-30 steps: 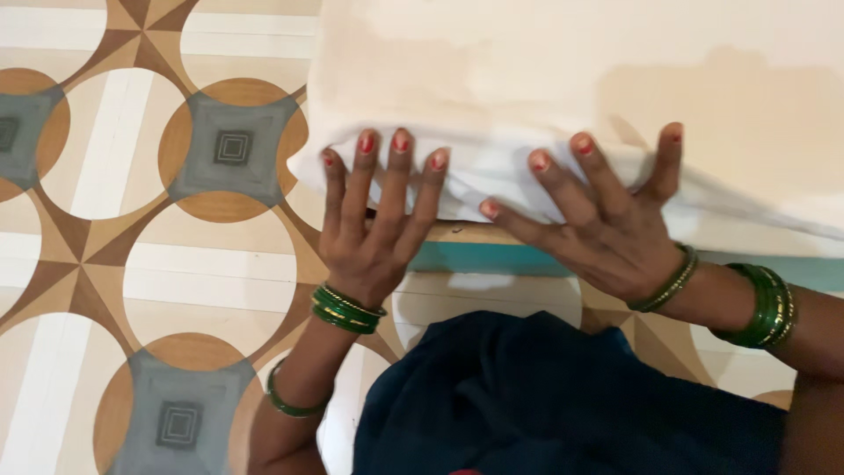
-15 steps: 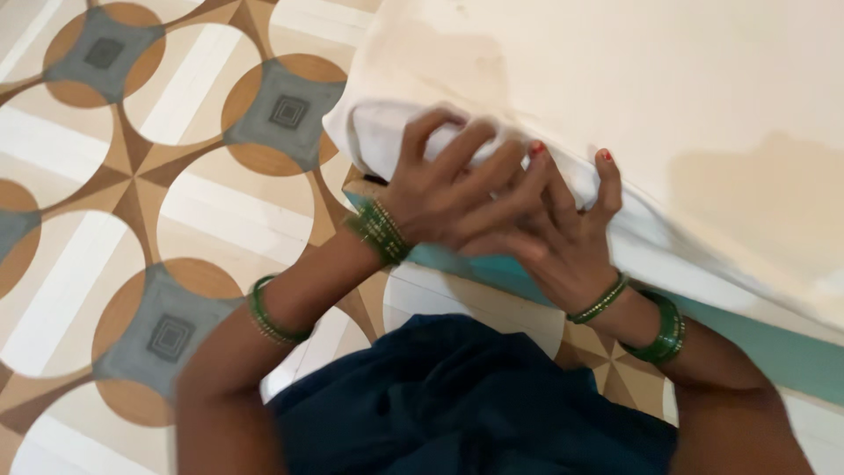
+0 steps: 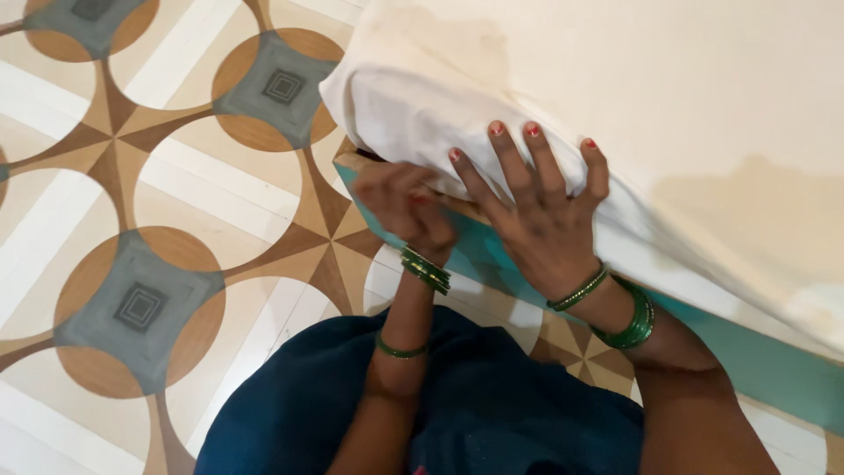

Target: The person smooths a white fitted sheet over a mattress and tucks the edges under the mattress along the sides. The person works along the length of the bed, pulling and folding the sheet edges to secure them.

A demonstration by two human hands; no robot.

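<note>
Right hand (image 3: pixel 536 220) presses spread fingers flat on the bunched white cotton sheet (image 3: pixel 422 114) at the teal-sided wooden bed frame (image 3: pixel 756 361) corner. Left hand (image 3: pixel 400 204), blurred, curls under the sheet's edge there; grip cannot be told.

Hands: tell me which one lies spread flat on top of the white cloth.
The right hand: its fingers splay over the white cloth at the edge. The left hand is curled lower, at the teal edge under the cloth's corner.

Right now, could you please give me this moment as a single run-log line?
left hand: blurred, at bed frame corner under white sheet | right hand: fingers spread, pressing sheet edge down | floor: patterned tile
</note>
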